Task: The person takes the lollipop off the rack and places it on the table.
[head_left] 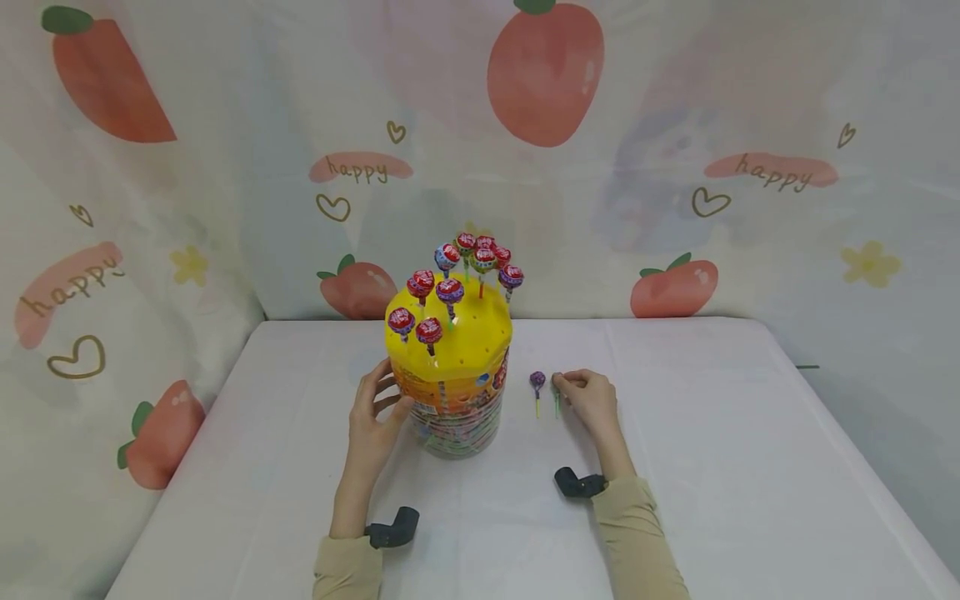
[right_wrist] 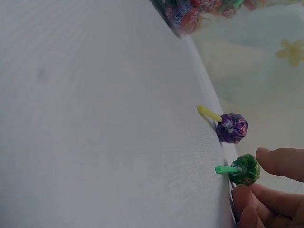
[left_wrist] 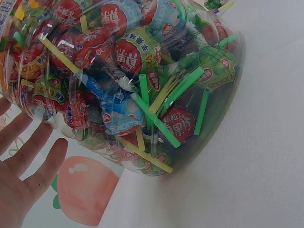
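Note:
A clear candy jar (head_left: 459, 421) with a yellow lid (head_left: 468, 329) stands on the table, several wrapped lollipops (head_left: 450, 291) upright in its lid. My left hand (head_left: 378, 417) rests against the jar's left side, fingers spread and fairly straight. Through the jar wall, packed lollipops (left_wrist: 135, 52) show in the left wrist view. To the right of the jar, my right hand (head_left: 592, 400) has thumb and curled fingers about the head of a green lollipop (right_wrist: 245, 170) with a green stick. Beside it a purple lollipop (right_wrist: 232, 128) lies on the table, its yellow stick toward me.
A white cloth covers the table (head_left: 712, 467). Behind it hangs a curtain (head_left: 450, 100) printed with fruit, hearts and lettering. Each wrist wears a dark camera mount, one on the left (head_left: 395, 529) and one on the right (head_left: 577, 483).

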The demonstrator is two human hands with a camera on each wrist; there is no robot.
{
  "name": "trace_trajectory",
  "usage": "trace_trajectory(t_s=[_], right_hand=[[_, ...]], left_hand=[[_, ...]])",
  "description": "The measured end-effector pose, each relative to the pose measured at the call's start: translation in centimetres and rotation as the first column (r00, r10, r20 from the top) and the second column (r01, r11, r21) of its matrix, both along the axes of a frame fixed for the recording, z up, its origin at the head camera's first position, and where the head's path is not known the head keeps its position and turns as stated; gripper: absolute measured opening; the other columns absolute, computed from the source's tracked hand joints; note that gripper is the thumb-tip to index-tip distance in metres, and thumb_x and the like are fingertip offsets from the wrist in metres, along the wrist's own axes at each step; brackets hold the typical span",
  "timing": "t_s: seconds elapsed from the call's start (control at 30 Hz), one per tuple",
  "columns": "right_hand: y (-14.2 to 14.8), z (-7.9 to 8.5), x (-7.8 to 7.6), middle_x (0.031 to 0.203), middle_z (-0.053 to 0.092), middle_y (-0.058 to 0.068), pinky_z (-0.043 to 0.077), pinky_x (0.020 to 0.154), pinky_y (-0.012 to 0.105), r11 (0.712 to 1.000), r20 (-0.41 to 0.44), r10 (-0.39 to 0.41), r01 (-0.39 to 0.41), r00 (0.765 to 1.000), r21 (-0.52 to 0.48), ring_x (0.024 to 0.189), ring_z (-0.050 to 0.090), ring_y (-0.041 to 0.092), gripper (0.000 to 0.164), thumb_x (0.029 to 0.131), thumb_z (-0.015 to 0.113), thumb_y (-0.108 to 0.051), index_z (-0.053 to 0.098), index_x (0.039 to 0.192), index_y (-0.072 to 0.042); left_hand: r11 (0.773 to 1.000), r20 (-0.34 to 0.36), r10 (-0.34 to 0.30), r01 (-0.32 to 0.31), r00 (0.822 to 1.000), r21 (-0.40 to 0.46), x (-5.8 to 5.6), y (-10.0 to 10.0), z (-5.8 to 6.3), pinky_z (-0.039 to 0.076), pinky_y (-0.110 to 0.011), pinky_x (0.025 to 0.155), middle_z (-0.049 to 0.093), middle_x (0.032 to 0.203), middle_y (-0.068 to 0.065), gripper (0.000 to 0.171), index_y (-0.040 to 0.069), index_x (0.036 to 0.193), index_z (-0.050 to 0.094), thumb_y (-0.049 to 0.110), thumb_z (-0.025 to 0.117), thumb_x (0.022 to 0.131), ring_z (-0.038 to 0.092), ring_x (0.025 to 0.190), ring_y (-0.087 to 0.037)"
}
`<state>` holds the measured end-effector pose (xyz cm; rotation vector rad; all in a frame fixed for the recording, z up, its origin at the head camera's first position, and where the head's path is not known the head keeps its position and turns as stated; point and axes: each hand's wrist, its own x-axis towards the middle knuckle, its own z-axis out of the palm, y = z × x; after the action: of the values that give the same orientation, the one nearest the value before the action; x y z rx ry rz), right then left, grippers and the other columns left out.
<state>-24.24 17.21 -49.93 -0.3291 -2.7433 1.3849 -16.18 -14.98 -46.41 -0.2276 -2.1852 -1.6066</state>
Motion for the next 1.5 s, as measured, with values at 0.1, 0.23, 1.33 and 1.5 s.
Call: trace_trajectory(t_s=[0.1,0.23,1.33,1.5], right_hand=[[0.1,0.2,0.1,0.089,0.072,0.015,0.044,0.056,0.021,1.0,-0.003,0.01,-0.01,1.0,0.0,0.062,0.061,0.008,0.041,0.09,0.065,-0.032,0.066,0.113,0.001],[0.2,0.9,0.5,0.092,0.07,0.016,0.043,0.056,0.021,1.0,-0.015,0.001,-0.001,1.0,0.008,0.061,0.06,0.009,0.042,0.09,0.065,-0.031,0.064,0.118,0.0],[-3.5,12.0,6.8,0.088,0.067,0.009,0.045,0.064,0.011,0.993,-0.572,0.047,-0.099,0.819,-0.061,0.076,0.056,0.002,0.02,0.087,0.07,-0.013,0.07,0.107,-0.007],[-4.4,12.9,6.7,0.091,0.068,0.01,0.048,0.07,0.015,0.978,-0.684,0.137,-0.206,0.716,-0.019,0.083,0.058,0.005,0.025,0.087,0.069,-0.009,0.068,0.112,-0.006]], left_hand=[[1.0,-0.003,0.003,-0.003,1.0,-0.003,0.0,0.0,0.0,0.051,-0.046,0.097,0.05,0.137,-0.007,0.065,0.018,0.145,0.041,0.008,0.068,0.087,0.052,0.122,-0.018],[1.0,0.002,0.003,-0.003,1.0,-0.005,0.0,0.1,0.1,0.052,-0.043,0.097,0.051,0.137,-0.006,0.065,0.019,0.145,0.041,0.009,0.069,0.087,0.052,0.121,-0.017],[1.0,0.033,0.016,-0.016,0.999,0.005,0.3,0.1,0.3,0.049,-0.053,0.098,0.051,0.136,-0.006,0.065,0.021,0.144,0.041,0.009,0.069,0.087,0.053,0.122,-0.019],[1.0,0.049,0.006,-0.007,0.999,0.016,0.2,0.1,0.2,0.049,-0.052,0.098,0.051,0.136,-0.005,0.064,0.022,0.144,0.041,0.007,0.068,0.088,0.052,0.123,-0.02]])
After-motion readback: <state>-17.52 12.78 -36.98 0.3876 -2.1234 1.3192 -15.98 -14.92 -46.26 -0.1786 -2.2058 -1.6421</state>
